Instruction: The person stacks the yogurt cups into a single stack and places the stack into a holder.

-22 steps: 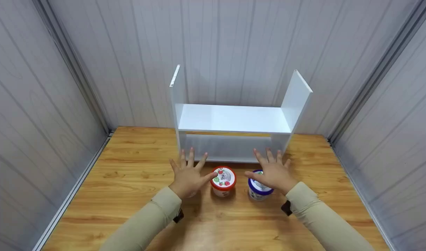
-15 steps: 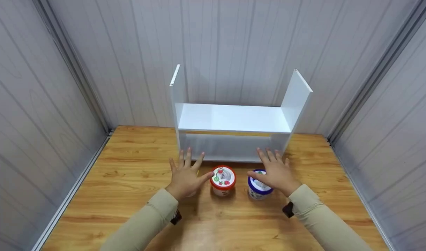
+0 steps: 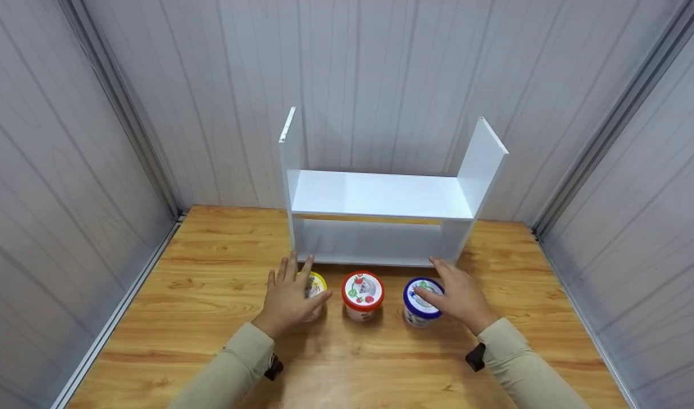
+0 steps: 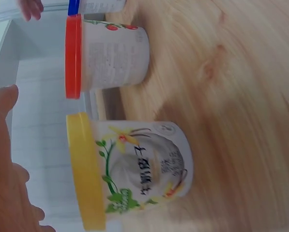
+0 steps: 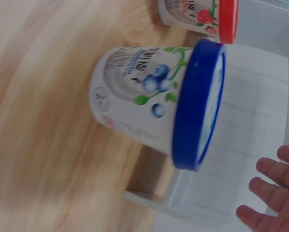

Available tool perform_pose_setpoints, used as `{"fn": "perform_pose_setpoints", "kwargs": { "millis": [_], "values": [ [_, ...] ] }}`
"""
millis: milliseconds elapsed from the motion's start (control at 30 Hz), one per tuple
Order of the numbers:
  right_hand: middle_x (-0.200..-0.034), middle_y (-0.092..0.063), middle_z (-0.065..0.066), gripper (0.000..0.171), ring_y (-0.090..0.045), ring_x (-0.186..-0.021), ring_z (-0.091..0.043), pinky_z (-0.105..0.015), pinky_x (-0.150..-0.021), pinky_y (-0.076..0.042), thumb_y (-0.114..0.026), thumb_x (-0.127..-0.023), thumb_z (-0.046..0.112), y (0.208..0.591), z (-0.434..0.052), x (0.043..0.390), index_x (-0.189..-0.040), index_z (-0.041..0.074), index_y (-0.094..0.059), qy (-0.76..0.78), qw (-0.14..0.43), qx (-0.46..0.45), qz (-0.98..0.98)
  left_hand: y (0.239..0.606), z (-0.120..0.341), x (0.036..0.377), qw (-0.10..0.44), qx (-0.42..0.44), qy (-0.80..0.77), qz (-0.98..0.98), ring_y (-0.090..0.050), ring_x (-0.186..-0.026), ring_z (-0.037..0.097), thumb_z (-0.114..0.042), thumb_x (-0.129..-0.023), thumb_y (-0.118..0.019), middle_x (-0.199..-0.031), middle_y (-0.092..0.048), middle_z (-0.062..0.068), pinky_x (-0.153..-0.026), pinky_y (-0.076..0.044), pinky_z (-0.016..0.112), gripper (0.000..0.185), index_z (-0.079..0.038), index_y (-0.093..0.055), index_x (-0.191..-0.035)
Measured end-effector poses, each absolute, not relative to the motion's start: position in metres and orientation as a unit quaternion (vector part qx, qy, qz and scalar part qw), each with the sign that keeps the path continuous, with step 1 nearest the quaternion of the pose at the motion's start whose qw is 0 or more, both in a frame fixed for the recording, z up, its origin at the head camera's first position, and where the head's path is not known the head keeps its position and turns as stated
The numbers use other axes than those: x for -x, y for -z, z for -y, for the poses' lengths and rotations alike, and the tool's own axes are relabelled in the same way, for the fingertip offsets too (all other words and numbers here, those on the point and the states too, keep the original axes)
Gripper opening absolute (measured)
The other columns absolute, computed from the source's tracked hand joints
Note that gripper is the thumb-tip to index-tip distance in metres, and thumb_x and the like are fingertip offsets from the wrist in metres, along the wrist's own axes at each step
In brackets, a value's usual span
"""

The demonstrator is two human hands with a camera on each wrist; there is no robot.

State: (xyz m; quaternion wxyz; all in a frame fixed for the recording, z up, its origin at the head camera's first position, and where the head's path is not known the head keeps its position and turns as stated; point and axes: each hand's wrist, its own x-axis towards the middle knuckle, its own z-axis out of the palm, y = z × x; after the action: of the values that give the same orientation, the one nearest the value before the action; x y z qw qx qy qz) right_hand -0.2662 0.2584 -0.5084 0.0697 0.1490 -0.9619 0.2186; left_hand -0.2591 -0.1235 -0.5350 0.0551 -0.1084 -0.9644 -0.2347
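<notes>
Three lidded tubs stand in a row on the wooden table. The yellow-lidded tub (image 4: 139, 169), with vanilla flowers printed on it, is at the left, partly hidden by my left hand (image 3: 287, 298) in the head view. In the middle stands the red-lidded tub (image 3: 362, 295). To the right is the blue-lidded tub (image 5: 144, 96), printed with blueberries. My left hand hovers over the yellow lid, fingers spread, holding nothing. Above and beside the blue lid is my right hand (image 3: 463, 298), its thumb stretched over the lid; the right wrist view shows its fingers apart from the tub.
A white two-tier shelf (image 3: 381, 196) with upright side panels stands behind the tubs. Its lower board (image 3: 375, 244) lies just beyond them. Pale panelled walls (image 3: 381, 85) enclose the wooden table (image 3: 221, 244) at the back and sides.
My left hand has moved left and slightly nearer to me, uncovering more of the yellow lid. My right hand has shifted right and its fingers look closer together. The tubs stay put.
</notes>
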Motion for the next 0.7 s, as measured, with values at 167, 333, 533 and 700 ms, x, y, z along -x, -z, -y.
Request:
{"fn": "perform_pose_setpoints", "kwargs": {
  "millis": [167, 333, 533, 700],
  "values": [
    [-0.151, -0.047, -0.023, 0.09, -0.044, -0.138, -0.043, -0.058, -0.112, -0.037, -0.071, -0.087, 0.06, 0.517, -0.266, 0.264, -0.152, 0.003, -0.044, -0.245, 0.087, -0.154, 0.953, 0.54, 0.133, 0.259, 0.063, 0.119, 0.249, 0.959, -0.013, -0.152, 0.042, -0.072, -0.089, -0.057, -0.168, -0.011, 0.018, -0.12, -0.015, 0.064, 0.1, -0.011, -0.026, -0.161],
    [-0.15, -0.048, -0.023, 0.089, -0.045, -0.138, -0.042, -0.058, -0.111, -0.038, -0.073, -0.087, 0.057, 0.526, -0.271, 0.264, -0.151, 0.001, -0.045, -0.249, 0.093, -0.154, 0.952, 0.546, 0.144, 0.257, 0.075, 0.147, 0.279, 0.946, -0.018, -0.151, 0.043, -0.063, -0.09, -0.064, -0.167, -0.015, 0.018, -0.12, -0.021, 0.06, 0.101, -0.003, -0.023, -0.16],
    [-0.152, -0.046, -0.023, 0.09, -0.043, -0.139, -0.042, -0.059, -0.112, -0.037, -0.073, -0.087, 0.058, 0.535, -0.273, 0.263, -0.152, 0.004, -0.044, -0.258, 0.08, -0.125, 0.955, 0.556, 0.152, 0.257, 0.075, 0.155, 0.314, 0.934, -0.019, -0.151, 0.04, -0.059, -0.089, -0.068, -0.166, -0.018, 0.019, -0.121, -0.021, 0.057, 0.104, 0.0, -0.02, -0.16],
    [-0.153, -0.043, -0.024, 0.093, -0.041, -0.14, -0.044, -0.061, -0.112, -0.036, -0.071, -0.086, 0.062, 0.542, -0.275, 0.262, -0.154, 0.005, -0.043, -0.268, 0.068, -0.112, 0.954, 0.566, 0.155, 0.258, 0.074, 0.148, 0.338, 0.926, -0.022, -0.151, 0.04, -0.058, -0.087, -0.071, -0.165, -0.021, 0.021, -0.12, -0.024, 0.057, 0.106, 0.002, -0.022, -0.159]
  ]
}}
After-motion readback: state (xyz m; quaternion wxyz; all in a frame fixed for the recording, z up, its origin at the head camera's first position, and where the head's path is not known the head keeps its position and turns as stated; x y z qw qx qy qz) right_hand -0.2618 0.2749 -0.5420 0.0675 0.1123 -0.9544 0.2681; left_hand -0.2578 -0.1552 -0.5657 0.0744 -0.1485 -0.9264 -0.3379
